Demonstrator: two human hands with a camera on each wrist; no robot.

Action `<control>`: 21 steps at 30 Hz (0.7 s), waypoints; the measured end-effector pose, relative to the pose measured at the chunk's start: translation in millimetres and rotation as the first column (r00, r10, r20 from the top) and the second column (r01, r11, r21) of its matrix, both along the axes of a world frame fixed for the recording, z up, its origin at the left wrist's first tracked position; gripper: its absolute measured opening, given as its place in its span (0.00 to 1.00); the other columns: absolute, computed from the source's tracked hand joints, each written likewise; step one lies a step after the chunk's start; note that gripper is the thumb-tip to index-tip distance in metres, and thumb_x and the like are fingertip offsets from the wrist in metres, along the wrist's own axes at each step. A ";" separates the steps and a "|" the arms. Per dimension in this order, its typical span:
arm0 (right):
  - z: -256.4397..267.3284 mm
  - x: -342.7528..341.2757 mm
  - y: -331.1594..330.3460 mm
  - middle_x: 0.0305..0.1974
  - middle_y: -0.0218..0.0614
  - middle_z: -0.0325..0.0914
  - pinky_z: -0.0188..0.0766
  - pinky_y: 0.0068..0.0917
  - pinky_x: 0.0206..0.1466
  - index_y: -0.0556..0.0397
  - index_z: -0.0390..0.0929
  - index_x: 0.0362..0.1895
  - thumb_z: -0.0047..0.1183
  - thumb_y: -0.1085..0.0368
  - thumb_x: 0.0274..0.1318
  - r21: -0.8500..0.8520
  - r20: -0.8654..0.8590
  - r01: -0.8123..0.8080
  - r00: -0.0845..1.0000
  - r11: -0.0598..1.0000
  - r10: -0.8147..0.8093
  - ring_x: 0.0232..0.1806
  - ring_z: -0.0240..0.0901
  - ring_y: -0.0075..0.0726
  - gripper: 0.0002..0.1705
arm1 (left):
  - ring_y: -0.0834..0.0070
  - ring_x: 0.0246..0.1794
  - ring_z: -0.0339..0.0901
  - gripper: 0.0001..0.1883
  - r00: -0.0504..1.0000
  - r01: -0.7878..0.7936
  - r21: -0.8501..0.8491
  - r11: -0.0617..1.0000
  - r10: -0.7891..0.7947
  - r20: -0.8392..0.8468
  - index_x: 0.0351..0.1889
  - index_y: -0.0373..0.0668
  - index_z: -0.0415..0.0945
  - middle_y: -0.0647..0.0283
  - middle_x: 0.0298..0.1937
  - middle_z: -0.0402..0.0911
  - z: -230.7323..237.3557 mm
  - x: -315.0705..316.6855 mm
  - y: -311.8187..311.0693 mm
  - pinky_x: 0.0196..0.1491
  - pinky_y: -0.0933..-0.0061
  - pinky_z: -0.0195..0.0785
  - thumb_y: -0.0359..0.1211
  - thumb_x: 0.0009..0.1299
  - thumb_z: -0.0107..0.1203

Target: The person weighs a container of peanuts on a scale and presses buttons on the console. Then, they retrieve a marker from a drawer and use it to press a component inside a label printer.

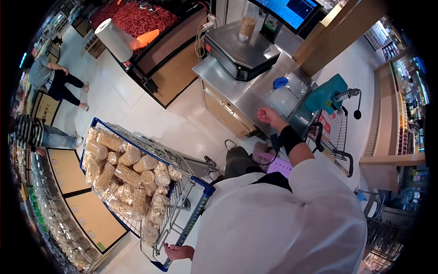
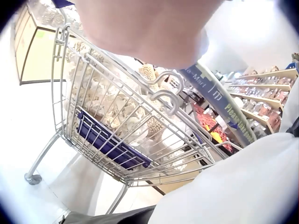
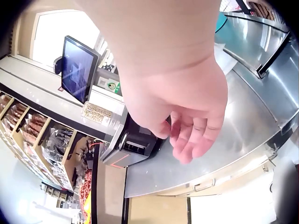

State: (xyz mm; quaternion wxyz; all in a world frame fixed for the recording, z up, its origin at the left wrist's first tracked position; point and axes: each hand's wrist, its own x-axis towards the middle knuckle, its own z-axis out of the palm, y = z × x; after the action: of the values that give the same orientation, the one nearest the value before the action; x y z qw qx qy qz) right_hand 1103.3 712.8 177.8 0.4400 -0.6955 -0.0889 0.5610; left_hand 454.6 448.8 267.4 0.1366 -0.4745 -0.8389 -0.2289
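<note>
My left hand [image 1: 181,252] rests at the near end of the shopping cart's blue handle [image 1: 193,217], its fingers loosely extended past the bar. In the left wrist view the heel of this hand [image 2: 140,32] hides its fingers. Clear bags and tubs of pale, beige pieces [image 1: 127,173] fill the cart. Over the steel counter [image 1: 223,77] hangs my right hand [image 1: 272,118], fingers loosely curled with nothing in them. On the weighing scale [image 1: 244,52] stands a clear jar [image 1: 247,28] of beige pieces; the right wrist view shows the jar [image 3: 97,113] beyond the right hand.
A blue-lit screen [image 1: 292,13] stands behind the scale. Plastic bags [image 1: 285,98] lie on the counter, and a teal device [image 1: 326,94] is at its right. Beyond are a bin of red dried goods [image 1: 132,18] and a white plastic roll [image 1: 113,40]. Two people [image 1: 50,77] are at left.
</note>
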 end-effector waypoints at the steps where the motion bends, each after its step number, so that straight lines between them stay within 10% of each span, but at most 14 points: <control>1: -2.8 6.0 8.5 0.39 0.31 0.81 0.78 0.28 0.41 0.47 0.77 0.42 0.51 0.54 0.66 0.015 -0.034 0.040 0.999 0.999 -0.039 0.40 0.80 0.30 0.12 | 0.60 0.50 0.75 0.20 0.997 -0.062 0.006 0.998 0.063 -0.049 0.58 0.44 0.77 0.61 0.51 0.81 -4.7 -1.2 -0.5 0.55 0.57 0.60 0.43 0.80 0.37; 9: -7.0 71.6 110.9 0.40 0.28 0.81 0.75 0.32 0.42 0.48 0.76 0.45 0.47 0.54 0.69 0.255 -0.321 0.292 0.925 0.922 -0.204 0.39 0.78 0.31 0.14 | 0.51 0.55 0.72 0.26 0.967 -0.252 -0.088 0.964 0.253 0.006 0.58 0.37 0.74 0.50 0.55 0.78 11.9 11.9 10.2 0.56 0.54 0.61 0.43 0.84 0.27; 14: -26.7 114.5 164.7 0.54 0.36 0.74 0.69 0.41 0.62 0.52 0.67 0.60 0.48 0.43 0.69 0.276 -0.315 0.498 0.855 0.822 -0.412 0.58 0.71 0.41 0.29 | 0.48 0.57 0.72 0.27 0.908 -0.408 -0.364 0.837 0.415 -0.063 0.60 0.33 0.71 0.45 0.55 0.77 18.6 50.6 53.4 0.58 0.50 0.60 0.43 0.83 0.24; 21: -33.1 134.4 174.2 0.64 0.45 0.63 0.61 0.46 0.70 0.56 0.54 0.71 0.48 0.37 0.66 0.220 -0.387 0.523 0.821 0.823 -0.419 0.68 0.59 0.47 0.44 | 0.47 0.57 0.71 0.26 0.969 -0.026 -0.136 0.990 0.059 0.242 0.58 0.30 0.71 0.43 0.56 0.76 37.5 154.2 117.0 0.61 0.54 0.61 0.43 0.83 0.30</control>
State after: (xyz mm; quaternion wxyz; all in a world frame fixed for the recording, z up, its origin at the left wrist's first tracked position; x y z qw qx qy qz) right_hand 1237.7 887.0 144.8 0.6804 -0.5146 0.0723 0.5167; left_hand 608.7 565.8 304.9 0.0052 -0.4323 -0.8727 -0.2269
